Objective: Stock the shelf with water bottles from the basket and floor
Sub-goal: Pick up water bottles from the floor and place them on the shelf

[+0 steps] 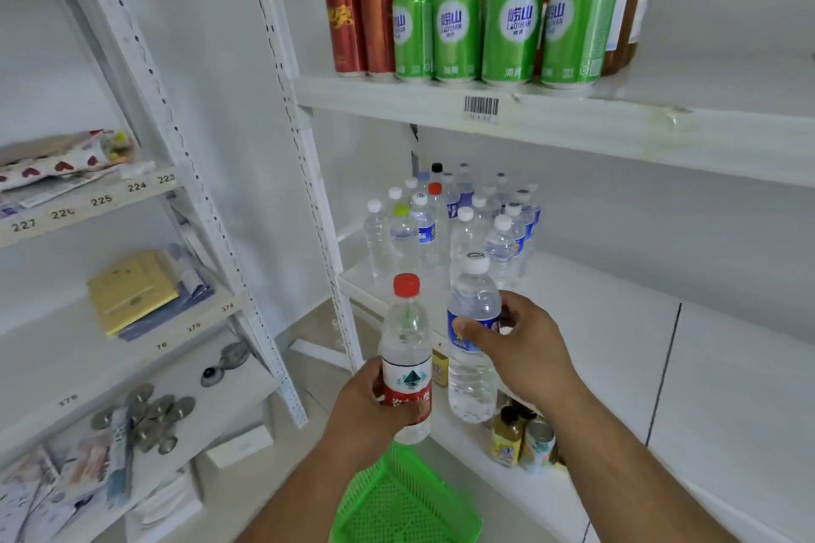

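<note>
White shelf (617,322) lies bare right of both held bottles (472,322).

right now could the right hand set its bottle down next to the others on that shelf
Probably yes. The right hand holds the blue-label bottle just in front of the bottle cluster, and bare shelf lies open beside it.

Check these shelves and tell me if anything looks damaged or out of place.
The front edge of the upper shelf looks chipped or peeling right of the barcode label. The shelved water bottles stand upright; no spill shows.
</note>
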